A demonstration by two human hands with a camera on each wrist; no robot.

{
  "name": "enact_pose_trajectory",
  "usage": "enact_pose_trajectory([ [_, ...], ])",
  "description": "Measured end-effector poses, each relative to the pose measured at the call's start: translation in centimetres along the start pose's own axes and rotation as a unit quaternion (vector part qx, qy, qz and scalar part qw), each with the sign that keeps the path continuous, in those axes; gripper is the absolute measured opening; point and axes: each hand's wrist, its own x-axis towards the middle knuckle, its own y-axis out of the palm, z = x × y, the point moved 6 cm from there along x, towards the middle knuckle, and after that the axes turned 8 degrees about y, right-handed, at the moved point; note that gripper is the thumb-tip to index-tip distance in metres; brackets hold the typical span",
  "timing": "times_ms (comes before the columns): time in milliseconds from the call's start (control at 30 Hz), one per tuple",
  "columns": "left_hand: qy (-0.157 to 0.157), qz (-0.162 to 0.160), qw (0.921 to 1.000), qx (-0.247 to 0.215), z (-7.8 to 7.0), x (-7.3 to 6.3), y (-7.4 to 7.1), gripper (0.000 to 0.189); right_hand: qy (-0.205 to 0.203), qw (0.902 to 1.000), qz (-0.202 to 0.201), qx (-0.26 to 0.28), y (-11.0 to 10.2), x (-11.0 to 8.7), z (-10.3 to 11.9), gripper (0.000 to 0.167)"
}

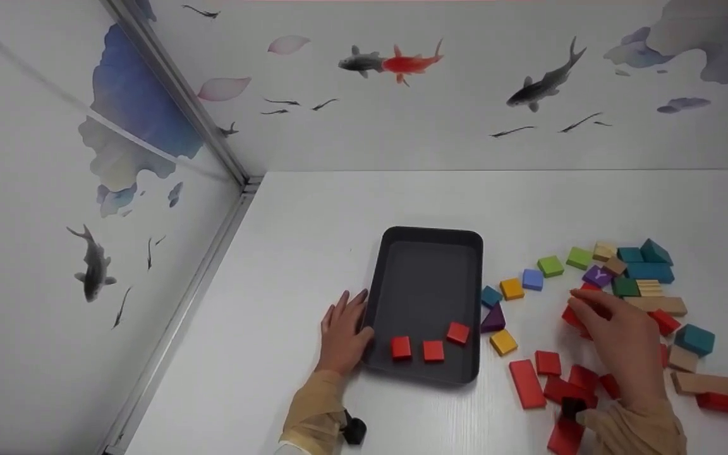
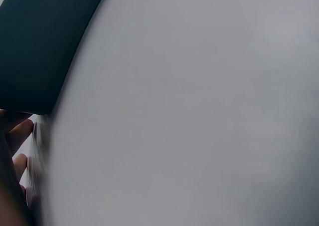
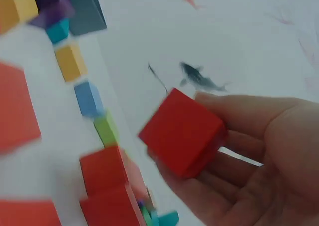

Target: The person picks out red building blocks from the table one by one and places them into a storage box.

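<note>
My right hand (image 1: 626,341) is over the pile of blocks at the right in the head view. In the right wrist view, its thumb and fingers pinch a red cube-like block (image 3: 182,131). My left hand (image 1: 342,335) lies at the left side of a dark grey tray (image 1: 424,235), fingers fairly straight and thumb against the rim. The left wrist view catches the tray's outer side (image 2: 45,46), with some fingers (image 2: 19,136) at its corner. Inside the tray's near end sit a red block (image 1: 400,348), a second red block (image 1: 433,351) and a third red block (image 1: 457,333).
Between tray and pile runs a loose row with a yellow block (image 1: 503,342), a purple triangle (image 1: 493,318) and a blue block (image 1: 533,279). More red blocks (image 1: 527,383) lie nearer me. Teal blocks (image 1: 650,272) and wooden blocks (image 1: 711,383) are farther right. A printed wall (image 1: 452,114) borders the table.
</note>
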Motion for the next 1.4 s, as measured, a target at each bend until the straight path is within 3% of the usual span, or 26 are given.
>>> enact_pose_trajectory([
  [133,-0.001,0.003,1.0000,-0.001,0.0,-0.2,0.1,0.052,-0.058,0.9971,-0.046,0.019,1.5,-1.2,2.3,0.048],
  [267,0.003,0.000,1.0000,0.000,0.0,-0.1,0.0,0.053,-0.140,0.9869,-0.075,0.027,3.6,-2.3,4.9,0.039],
  [400,0.002,0.000,1.0000,0.001,-0.1,0.0,-0.1,0.053,-0.220,0.9723,-0.073,0.028,5.6,-3.1,6.8,0.032],
  [567,0.002,0.002,1.0000,0.003,0.0,0.0,0.0,0.054,-0.275,0.9600,-0.051,0.015,7.8,-3.7,8.0,0.027],
  [733,0.000,0.000,1.0000,-0.001,0.1,-0.2,0.1,0.054,-0.304,0.9527,-0.006,0.004,10.2,-3.8,8.4,0.027],
  [900,0.011,-0.004,0.9999,0.000,-0.1,-0.1,-0.1,0.054,-0.322,0.9460,0.011,-0.034,12.0,-3.7,8.5,0.028],
  [1200,0.005,-0.002,1.0000,0.001,0.0,0.0,-0.1,0.053,-0.299,0.9510,0.041,-0.067,13.0,-3.3,8.1,0.030],
  [1400,0.004,-0.005,1.0000,-0.001,0.1,-0.1,0.1,0.053,-0.294,0.9459,0.070,-0.119,13.6,-3.5,8.2,0.033],
])
